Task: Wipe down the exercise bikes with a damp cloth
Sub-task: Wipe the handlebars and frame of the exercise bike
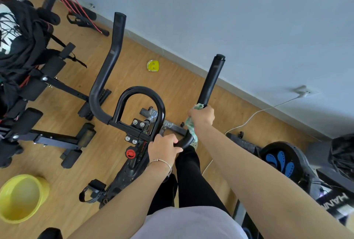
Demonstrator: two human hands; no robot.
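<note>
— Hands both clamped: our left hand (164,146) on the handlebar bend (184,143), right hand (202,116) wrapping the cloth (191,126) round the right horn (210,79).
— Noted. Unwiped length runs straight ahead of our right hand, toward the wall (249,18); we'd judge right wipes outward.

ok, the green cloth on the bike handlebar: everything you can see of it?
The pale green patterned cloth is crumpled, wrapped round the base of the black tubular right handlebar horn. The right hand grips it against the bar; a tuft sticks out above the fist, a tail hangs below the wrist. Dampness cannot be told.
</note>
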